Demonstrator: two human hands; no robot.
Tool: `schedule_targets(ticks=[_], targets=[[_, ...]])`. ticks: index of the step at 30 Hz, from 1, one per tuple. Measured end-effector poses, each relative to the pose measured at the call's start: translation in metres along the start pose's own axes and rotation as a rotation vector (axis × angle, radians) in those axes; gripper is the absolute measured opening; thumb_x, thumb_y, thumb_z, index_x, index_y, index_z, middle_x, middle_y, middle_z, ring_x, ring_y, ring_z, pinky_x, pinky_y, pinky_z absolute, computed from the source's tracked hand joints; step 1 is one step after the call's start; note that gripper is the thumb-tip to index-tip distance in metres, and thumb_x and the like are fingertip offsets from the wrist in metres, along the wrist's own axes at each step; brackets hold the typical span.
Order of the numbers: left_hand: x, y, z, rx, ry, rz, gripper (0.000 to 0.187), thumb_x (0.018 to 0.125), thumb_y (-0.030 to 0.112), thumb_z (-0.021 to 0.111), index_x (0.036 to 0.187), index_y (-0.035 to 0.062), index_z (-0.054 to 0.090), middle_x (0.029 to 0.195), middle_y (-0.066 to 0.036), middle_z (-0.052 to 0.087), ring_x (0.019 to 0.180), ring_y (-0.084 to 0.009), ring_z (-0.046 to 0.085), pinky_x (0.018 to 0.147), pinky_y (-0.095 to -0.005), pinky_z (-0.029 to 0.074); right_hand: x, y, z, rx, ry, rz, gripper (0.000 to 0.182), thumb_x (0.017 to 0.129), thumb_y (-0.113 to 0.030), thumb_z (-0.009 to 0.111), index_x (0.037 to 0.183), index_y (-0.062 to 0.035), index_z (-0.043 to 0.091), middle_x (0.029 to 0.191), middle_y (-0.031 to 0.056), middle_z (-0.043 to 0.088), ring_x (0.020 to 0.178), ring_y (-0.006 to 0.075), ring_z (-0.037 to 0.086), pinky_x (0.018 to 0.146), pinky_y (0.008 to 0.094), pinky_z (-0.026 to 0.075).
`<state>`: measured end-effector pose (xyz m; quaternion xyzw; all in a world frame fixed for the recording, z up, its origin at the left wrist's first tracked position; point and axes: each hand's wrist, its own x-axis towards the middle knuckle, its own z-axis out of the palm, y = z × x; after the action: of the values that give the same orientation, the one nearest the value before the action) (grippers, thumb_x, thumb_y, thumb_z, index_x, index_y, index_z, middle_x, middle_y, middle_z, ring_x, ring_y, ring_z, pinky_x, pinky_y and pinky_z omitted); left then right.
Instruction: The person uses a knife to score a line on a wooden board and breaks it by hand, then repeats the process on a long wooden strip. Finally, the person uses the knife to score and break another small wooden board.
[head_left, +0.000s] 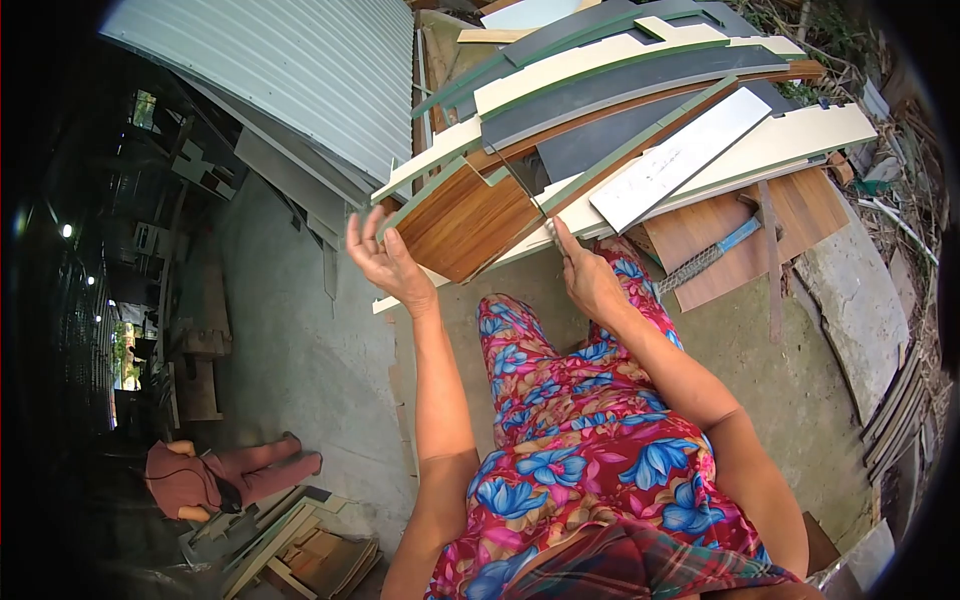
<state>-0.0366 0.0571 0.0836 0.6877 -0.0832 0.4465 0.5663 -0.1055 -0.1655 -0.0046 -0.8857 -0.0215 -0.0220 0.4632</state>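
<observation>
My left hand (388, 262) is raised at the left end of a brown wood-grain board (465, 222), fingers apart and palm turned up, holding nothing. The board lies tilted across the stack, with green edging along its notched upper side. My right hand (588, 278) is closed at the board's right corner, index finger pointing forward. A small pale tip shows at its fingers; I cannot tell what it holds. A thin dark line runs from there up along the board's right side. To the right of this corner a white panel (680, 160) rests on the stack.
Long cream and dark grey strips (620, 110) are piled in front. At right, a tool with a blue and grey handle (715, 255) lies on another wood-grain board (800, 215). Corrugated metal sheeting (300, 70) stands at upper left. A person (225, 475) is at lower left beside scrap boards (310, 560).
</observation>
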Motion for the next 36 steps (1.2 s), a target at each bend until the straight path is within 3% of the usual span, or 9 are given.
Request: schedule_targets(ticks=[3, 6, 12, 15, 20, 22, 25, 29, 36], targets=[[0.018, 0.034, 0.012, 0.157, 0.052, 0.28, 0.052, 0.088, 0.015, 0.07, 0.133, -0.0008, 0.051, 0.13, -0.018, 0.057, 0.116, -0.0273, 0.058, 0.096, -0.0387, 0.047, 0.0, 0.003, -0.001, -0.02, 0.003, -0.016, 0.066, 0.094, -0.005, 0.047, 0.155, -0.013, 0.024, 0.083, 0.0333, 0.062, 0.08, 0.0488, 0.063, 0.075, 0.0533, 0.048], [0.041, 0.069, 0.028, 0.464, -0.349, 0.462, 0.06, 0.082, 0.017, 0.077, 0.135, 0.0042, 0.051, 0.132, -0.018, 0.056, 0.118, -0.0309, 0.057, 0.097, -0.041, 0.047, 0.001, 0.002, -0.002, -0.031, -0.009, -0.011, 0.066, 0.094, -0.004, 0.047, 0.155, -0.0124, 0.025, 0.083, 0.0335, 0.062, 0.08, 0.0487, 0.063, 0.075, 0.0535, 0.048], [0.043, 0.076, 0.074, 0.853, -0.801, 0.428, 0.071, 0.074, 0.022, 0.083, 0.137, 0.0095, 0.053, 0.137, -0.022, 0.053, 0.126, -0.0409, 0.05, 0.099, -0.0471, 0.046, 0.002, 0.003, -0.002, -0.026, -0.002, -0.017, 0.067, 0.093, -0.004, 0.047, 0.155, -0.0117, 0.025, 0.084, 0.0339, 0.063, 0.08, 0.0492, 0.063, 0.075, 0.054, 0.048], [0.043, 0.065, 0.083, 0.915, -0.872, 0.488, 0.063, 0.071, 0.021, 0.084, 0.128, 0.0073, 0.06, 0.132, -0.022, 0.056, 0.122, -0.039, 0.053, 0.097, -0.0458, 0.047, 0.0, 0.004, -0.001, -0.042, 0.013, -0.008, 0.068, 0.092, -0.003, 0.048, 0.155, -0.0134, 0.025, 0.085, 0.0339, 0.063, 0.081, 0.0495, 0.063, 0.075, 0.0545, 0.048], [0.031, 0.054, 0.1, 1.066, -0.96, 0.765, 0.023, 0.082, 0.016, 0.063, 0.097, 0.003, 0.074, 0.113, -0.018, 0.064, 0.107, -0.0338, 0.059, 0.1, -0.0521, 0.04, 0.006, 0.006, 0.003, -0.085, -0.007, -0.006, 0.073, 0.09, -0.002, 0.048, 0.157, -0.0186, 0.022, 0.087, 0.0345, 0.063, 0.081, 0.05, 0.063, 0.073, 0.0546, 0.047], [0.025, 0.051, 0.108, 1.158, -1.043, 0.779, 0.02, 0.08, 0.017, 0.065, 0.095, 0.0058, 0.074, 0.109, -0.016, 0.066, 0.109, -0.0305, 0.059, 0.102, -0.0532, 0.037, 0.004, -0.001, -0.003, -0.083, 0.003, -0.042, 0.074, 0.09, -0.001, 0.048, 0.157, -0.0178, 0.021, 0.086, 0.035, 0.063, 0.078, 0.0499, 0.063, 0.07, 0.0536, 0.048], [0.015, 0.039, 0.113, 1.29, -0.971, 0.889, 0.013, 0.077, 0.018, 0.068, 0.087, 0.0114, 0.074, 0.091, -0.009, 0.069, 0.092, -0.0238, 0.064, 0.083, -0.0409, 0.043, 0.003, -0.011, -0.008, -0.071, -0.036, 0.014, 0.071, 0.089, -0.001, 0.046, 0.155, -0.0131, 0.026, 0.089, 0.0335, 0.064, 0.086, 0.0494, 0.064, 0.077, 0.0546, 0.048], [0.013, 0.039, 0.117, 1.414, -1.161, 0.856, 0.008, 0.076, 0.017, 0.069, 0.08, 0.0204, 0.074, 0.071, 0.002, 0.069, 0.066, -0.0172, 0.065, 0.068, -0.0343, 0.038, 0.002, -0.015, -0.013, -0.089, -0.057, 0.038, 0.07, 0.088, 0.0, 0.048, 0.154, -0.0104, 0.027, 0.088, 0.0336, 0.064, 0.086, 0.0493, 0.064, 0.077, 0.0542, 0.048], [0.006, 0.032, 0.123, 1.422, -1.159, 0.884, 0.005, 0.077, 0.018, 0.068, 0.079, 0.0207, 0.072, 0.072, 0.003, 0.068, 0.072, -0.0166, 0.066, 0.068, -0.0347, 0.038, 0.005, -0.015, -0.014, -0.06, -0.025, -0.005, 0.065, 0.087, 0.001, 0.049, 0.15, -0.0062, 0.036, 0.097, 0.0344, 0.064, 0.093, 0.048, 0.063, 0.085, 0.0522, 0.048]])
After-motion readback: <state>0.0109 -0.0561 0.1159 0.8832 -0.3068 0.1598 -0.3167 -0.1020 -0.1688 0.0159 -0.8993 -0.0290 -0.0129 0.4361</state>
